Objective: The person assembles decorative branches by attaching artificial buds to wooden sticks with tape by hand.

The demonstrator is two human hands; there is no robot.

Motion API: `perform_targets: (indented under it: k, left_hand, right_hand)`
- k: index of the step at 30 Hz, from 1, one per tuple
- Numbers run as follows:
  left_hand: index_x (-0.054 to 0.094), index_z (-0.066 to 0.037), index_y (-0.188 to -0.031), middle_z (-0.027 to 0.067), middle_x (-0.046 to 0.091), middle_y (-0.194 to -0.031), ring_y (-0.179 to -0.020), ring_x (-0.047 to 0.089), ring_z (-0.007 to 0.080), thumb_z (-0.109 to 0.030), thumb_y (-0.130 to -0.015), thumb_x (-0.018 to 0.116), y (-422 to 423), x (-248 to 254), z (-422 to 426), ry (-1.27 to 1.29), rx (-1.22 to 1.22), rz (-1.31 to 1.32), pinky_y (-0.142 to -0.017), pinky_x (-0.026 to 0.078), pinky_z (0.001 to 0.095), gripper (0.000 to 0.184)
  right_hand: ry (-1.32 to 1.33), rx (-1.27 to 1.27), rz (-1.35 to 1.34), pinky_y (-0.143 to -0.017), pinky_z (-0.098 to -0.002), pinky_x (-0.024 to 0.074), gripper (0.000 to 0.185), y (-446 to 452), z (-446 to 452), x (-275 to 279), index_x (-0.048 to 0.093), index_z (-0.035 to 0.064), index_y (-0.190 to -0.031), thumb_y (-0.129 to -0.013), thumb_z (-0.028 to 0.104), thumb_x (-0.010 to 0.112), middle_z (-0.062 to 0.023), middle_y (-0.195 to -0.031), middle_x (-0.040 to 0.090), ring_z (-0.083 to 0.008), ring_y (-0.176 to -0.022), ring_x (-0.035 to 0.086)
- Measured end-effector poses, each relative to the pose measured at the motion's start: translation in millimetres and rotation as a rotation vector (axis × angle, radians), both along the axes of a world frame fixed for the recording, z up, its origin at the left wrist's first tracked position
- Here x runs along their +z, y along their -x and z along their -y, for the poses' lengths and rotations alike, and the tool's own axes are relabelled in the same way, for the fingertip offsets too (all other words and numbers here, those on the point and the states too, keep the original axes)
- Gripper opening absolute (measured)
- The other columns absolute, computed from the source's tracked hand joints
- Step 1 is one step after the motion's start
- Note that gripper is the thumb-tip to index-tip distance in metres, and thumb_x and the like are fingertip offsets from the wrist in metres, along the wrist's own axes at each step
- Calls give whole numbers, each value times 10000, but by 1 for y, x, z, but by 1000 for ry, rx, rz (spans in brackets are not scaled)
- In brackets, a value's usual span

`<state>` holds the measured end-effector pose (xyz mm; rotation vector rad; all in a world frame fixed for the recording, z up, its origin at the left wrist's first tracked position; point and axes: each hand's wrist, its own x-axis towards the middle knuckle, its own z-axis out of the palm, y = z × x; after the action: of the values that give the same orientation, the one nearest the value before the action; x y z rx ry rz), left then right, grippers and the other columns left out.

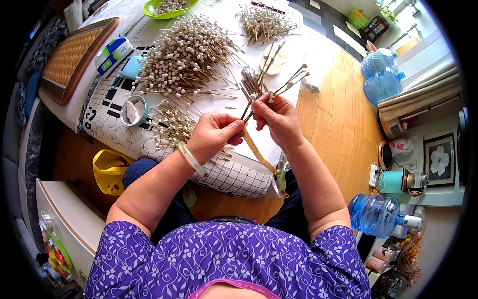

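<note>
My left hand pinches the lower part of a small dark branch with its thumb and fingers closed. The thin twigs fan up and away, some with small buds at the tips. Close beside it, my right hand has its thumb and fingertips pressed together on the twigs near a white bud. A tan strip runs below the hands towards the table edge. Behind lies a large pile of white-budded stems. A smaller bundle of budded stems sits left of my left hand.
Another stem bunch and a green bowl are at the table's far side. A white round container stands behind my right hand. At the left are a cup with tissue and a tissue pack. Blue water bottles stand right.
</note>
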<state>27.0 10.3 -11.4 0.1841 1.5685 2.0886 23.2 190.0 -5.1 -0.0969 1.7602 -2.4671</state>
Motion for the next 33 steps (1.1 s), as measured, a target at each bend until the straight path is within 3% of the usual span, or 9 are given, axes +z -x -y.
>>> perform_targets:
  k: [12, 19, 24, 33]
  left_hand:
    - [600, -8, -849, 9, 584, -670, -504, 474, 30, -120, -858, 559, 0, 1, -2, 66, -17, -82, -453, 381, 161, 119]
    - [600, -12, -894, 15, 607, -719, -541, 503, 25, -107, -858, 552, 2, 1, 3, 34, -89, -57, -484, 406, 151, 113]
    - [597, -15, -967, 28, 619, -785, -584, 535, 33, -93, -860, 542, 2, 0, 5, -70, -100, 99, -516, 445, 158, 143]
    - [601, -9, -937, 47, 621, -761, -587, 546, 55, -116, -862, 541, 4, 0, 6, -138, -91, 213, -528, 461, 186, 145]
  right_hand:
    - [83, -1, 88, -472, -206, 442, 152, 2, 3, -1, 563, 4, -812, -812, 144, 624, -34, -649, 564, -79, -505, 520]
    - [-7, -3, 6, -457, -191, 448, 143, 1, 0, 2, 591, 20, -846, -810, 152, 632, -39, -667, 582, -67, -507, 518]
    - [-56, -62, 80, -480, -195, 471, 151, -1, 1, 4, 590, 22, -831, -807, 164, 636, -46, -659, 590, -78, -510, 539]
    - [-75, -104, 82, -478, -207, 475, 143, -1, 5, -3, 586, 27, -822, -810, 162, 632, -45, -656, 592, -90, -509, 550]
